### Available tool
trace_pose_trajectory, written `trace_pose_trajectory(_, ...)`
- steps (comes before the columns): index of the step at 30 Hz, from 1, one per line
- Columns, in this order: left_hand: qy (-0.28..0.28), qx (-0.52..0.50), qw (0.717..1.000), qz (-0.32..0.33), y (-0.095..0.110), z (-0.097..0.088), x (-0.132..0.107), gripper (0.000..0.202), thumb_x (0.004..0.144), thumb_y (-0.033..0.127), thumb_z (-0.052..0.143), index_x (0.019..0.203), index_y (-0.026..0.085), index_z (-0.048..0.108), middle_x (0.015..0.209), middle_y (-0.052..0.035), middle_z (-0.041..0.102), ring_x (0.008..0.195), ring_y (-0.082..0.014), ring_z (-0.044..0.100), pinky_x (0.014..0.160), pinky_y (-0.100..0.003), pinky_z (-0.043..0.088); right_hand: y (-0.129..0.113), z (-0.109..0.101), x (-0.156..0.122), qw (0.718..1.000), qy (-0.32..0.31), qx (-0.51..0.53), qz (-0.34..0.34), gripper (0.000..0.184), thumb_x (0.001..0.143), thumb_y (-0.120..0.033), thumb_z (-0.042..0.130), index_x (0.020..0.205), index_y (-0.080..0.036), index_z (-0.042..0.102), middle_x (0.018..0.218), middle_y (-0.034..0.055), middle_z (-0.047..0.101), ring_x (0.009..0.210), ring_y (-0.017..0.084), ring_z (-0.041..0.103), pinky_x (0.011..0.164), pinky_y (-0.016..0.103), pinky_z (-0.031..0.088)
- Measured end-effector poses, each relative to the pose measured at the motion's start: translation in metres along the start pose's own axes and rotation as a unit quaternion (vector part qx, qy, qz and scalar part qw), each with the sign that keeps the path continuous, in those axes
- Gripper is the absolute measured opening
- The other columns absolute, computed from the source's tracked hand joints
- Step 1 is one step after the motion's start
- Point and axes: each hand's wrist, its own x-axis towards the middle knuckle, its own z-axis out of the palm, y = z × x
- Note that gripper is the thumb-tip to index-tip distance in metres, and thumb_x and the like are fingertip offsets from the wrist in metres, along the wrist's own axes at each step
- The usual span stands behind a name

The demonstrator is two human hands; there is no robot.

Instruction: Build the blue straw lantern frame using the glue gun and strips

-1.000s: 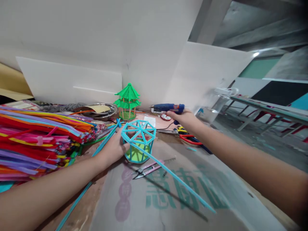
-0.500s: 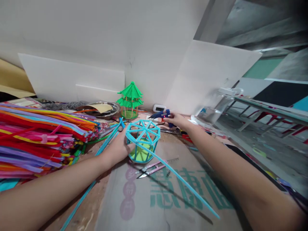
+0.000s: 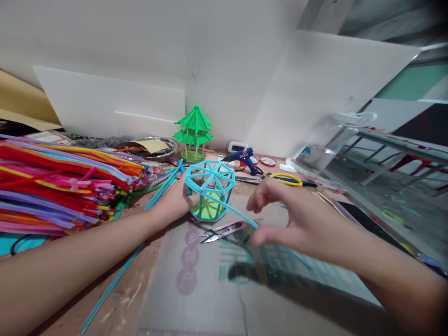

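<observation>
My left hand is wrapped round the left side of a blue pipe-cleaner frame, a small many-sided cage with a spoked top and a light green base. One long blue strip sticks out from its top edge toward the lower right, and its far end passes behind my right hand. That hand hovers with thumb and fingers apart, holding nothing. Beneath the strip, pink-handled thread snips lie on the printed sheet. Behind the frame, a blue glue gun rests on the table.
A green pagoda model stands at the back. Colourful pipe cleaners are heaped on the left beside a metal bowl. Along the back and right are a white timer, yellow-handled scissors and a clear plastic jug.
My right hand has let go of the glue gun and come back toward me, opening beside the blue strip. The left hand keeps its hold on the frame. The view has shifted slightly.
</observation>
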Motion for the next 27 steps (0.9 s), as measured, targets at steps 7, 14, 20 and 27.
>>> trace_pose_trajectory(7, -0.010, 0.028, 0.999, 0.022, 0.002, 0.001, 0.002, 0.058, 0.079, 0.033, 0.072, 0.133, 0.021, 0.058, 0.126, -0.0092, 0.072, 0.126, -0.0338, 0.061, 0.117, -0.057, 0.041, 0.004, 0.035, -0.004, 0.991, 0.080, -0.102, -0.042, 0.013, 0.093, -0.018, 0.061, 0.102, -0.025, 0.056, 0.080, -0.0008, 0.071, 0.069, 0.017, 0.066, 0.058, 0.026, 0.042)
trace_pose_trajectory(14, -0.020, 0.068, 0.997, 0.037, 0.005, 0.001, 0.001, 0.048, 0.083, 0.028, 0.068, 0.130, 0.023, 0.060, 0.135, -0.0080, 0.067, 0.128, -0.0315, 0.061, 0.117, -0.050, 0.042, 0.023, 0.041, 0.007, 0.977, 0.154, -0.074, -0.132, 0.012, 0.100, -0.018, 0.052, 0.101, -0.026, 0.060, 0.093, 0.0018, 0.073, 0.080, 0.017, 0.067, 0.071, 0.029, 0.049)
trace_pose_trajectory(20, -0.027, 0.047, 0.998, 0.034, 0.001, 0.000, 0.002, 0.060, 0.083, 0.027, 0.070, 0.140, 0.024, 0.053, 0.134, -0.0091, 0.068, 0.128, -0.0328, 0.061, 0.115, -0.051, 0.046, 0.021, 0.041, 0.009, 0.972, 0.173, -0.046, -0.150, 0.009, 0.098, -0.015, 0.054, 0.097, -0.023, 0.060, 0.092, 0.0043, 0.070, 0.087, 0.019, 0.065, 0.074, 0.030, 0.050)
trace_pose_trajectory(27, -0.039, 0.089, 0.993, 0.063, 0.006, -0.001, 0.003, 0.061, 0.083, 0.021, 0.070, 0.142, 0.022, 0.051, 0.144, -0.0106, 0.061, 0.135, -0.0312, 0.056, 0.119, -0.049, 0.041, 0.026, 0.049, 0.018, 0.977, 0.177, 0.103, -0.062, 0.005, 0.093, -0.020, 0.062, 0.093, -0.023, 0.059, 0.085, 0.0014, 0.067, 0.076, 0.016, 0.063, 0.067, 0.027, 0.051)
